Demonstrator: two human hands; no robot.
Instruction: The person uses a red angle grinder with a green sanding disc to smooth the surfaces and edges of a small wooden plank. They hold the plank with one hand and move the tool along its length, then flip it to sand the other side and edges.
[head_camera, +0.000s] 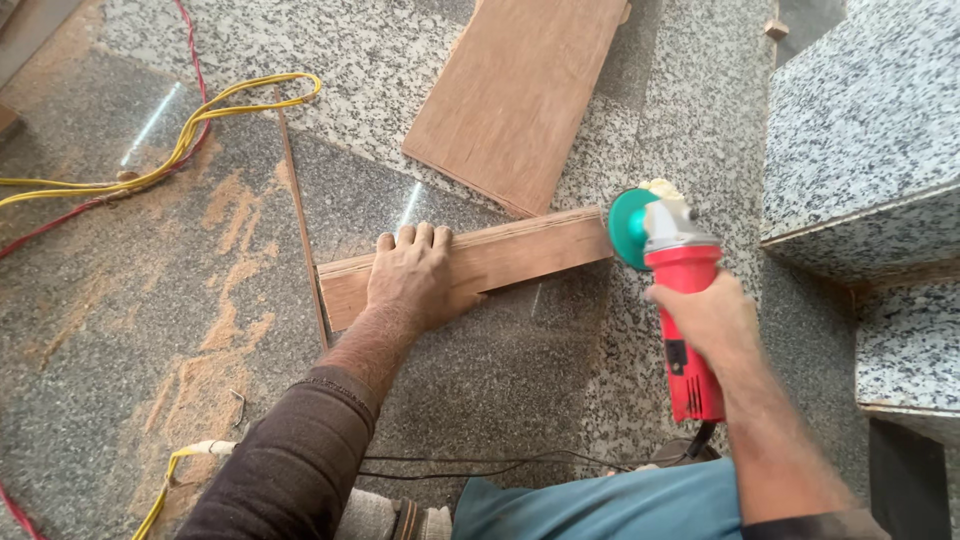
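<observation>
My left hand (412, 275) lies flat on a narrow wooden board (520, 252) that rests on the speckled granite floor (120, 330), pressing it down near its left end. In my right hand (705, 315) I grip a red angle grinder (685, 310) by its body. Its green disc (628, 228) touches the board's right end. The grinder's black cord (480, 465) runs along the floor toward me.
A wider plywood sheet (520, 95) lies just beyond the board. A thin wooden strip (303, 225) lies to the left, with sawdust patches around it. Yellow and red cables (190, 135) loop at the far left. Granite steps (865, 130) rise on the right.
</observation>
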